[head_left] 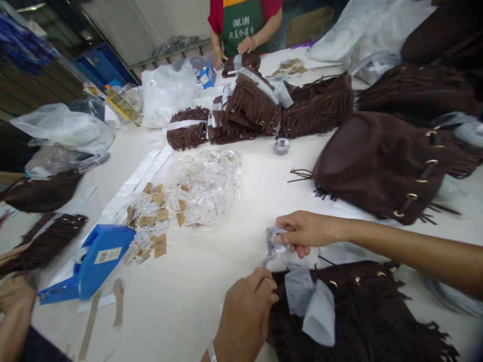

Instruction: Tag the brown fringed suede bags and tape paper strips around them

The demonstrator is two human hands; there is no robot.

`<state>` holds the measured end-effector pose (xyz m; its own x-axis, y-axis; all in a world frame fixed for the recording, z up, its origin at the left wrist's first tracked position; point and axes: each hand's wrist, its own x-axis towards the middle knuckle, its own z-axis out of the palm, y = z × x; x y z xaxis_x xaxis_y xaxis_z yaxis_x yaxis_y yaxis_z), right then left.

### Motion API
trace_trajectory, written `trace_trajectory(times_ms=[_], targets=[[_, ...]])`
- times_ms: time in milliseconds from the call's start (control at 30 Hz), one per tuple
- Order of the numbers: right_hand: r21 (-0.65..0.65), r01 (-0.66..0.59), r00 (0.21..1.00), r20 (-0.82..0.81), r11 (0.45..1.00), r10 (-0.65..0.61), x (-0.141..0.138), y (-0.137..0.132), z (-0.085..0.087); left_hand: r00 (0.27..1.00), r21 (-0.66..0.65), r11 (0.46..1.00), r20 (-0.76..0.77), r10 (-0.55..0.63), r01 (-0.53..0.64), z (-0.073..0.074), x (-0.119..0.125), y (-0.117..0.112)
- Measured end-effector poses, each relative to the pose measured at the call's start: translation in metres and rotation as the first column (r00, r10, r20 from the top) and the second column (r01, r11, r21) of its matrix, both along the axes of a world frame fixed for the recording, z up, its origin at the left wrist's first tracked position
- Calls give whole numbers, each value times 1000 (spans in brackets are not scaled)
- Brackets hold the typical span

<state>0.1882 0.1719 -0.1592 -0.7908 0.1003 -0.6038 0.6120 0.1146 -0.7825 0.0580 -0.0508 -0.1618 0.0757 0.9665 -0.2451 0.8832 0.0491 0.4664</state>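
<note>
My right hand point(302, 232) is closed around a small roll of clear tape point(274, 242) above the white table point(188, 296). A strip of the tape runs down to my left hand point(247, 314), which pinches its end. Both hands hover at the left edge of a dark brown fringed suede bag point(362, 317) lying in front of me. Grey-white paper strips point(315, 301) lie wrapped over the bag's top.
A large brown bag point(381, 163) lies at the right, and several wrapped fringed bags point(249, 113) sit further back. A clear plastic bag point(206, 188), brown paper tags point(153, 218) and a blue box point(98, 259) lie at the left. A person in a green apron point(241, 22) works at the far end.
</note>
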Motion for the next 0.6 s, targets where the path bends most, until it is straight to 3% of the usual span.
trace_trajectory(times_ms=[133,233,333,433,467,533,600], targets=[[112,-9,1000,-5,994,9,11,3,-6,991,-73,997,-128,-36,26,12,11,11],[213,-51,998,-15,976,56,11,4,-8,989,-101,992,-114,-92,80,16,15,25],[236,-67,997,-19,970,74,5,5,-5,991,-96,988,-55,-123,117,13,15,43],[232,-61,997,-35,971,71,-6,9,-1,987,-66,995,133,85,-77,7,17,62],[241,-52,997,-41,969,64,-10,10,-1,947,-96,978,246,204,-186,4,19,67],[257,-26,998,-42,966,38,-18,15,-3,770,-241,900,465,436,-364,-4,27,73],[232,-12,1000,-13,973,16,-25,20,-5,590,-370,826,579,564,-426,-13,35,75]])
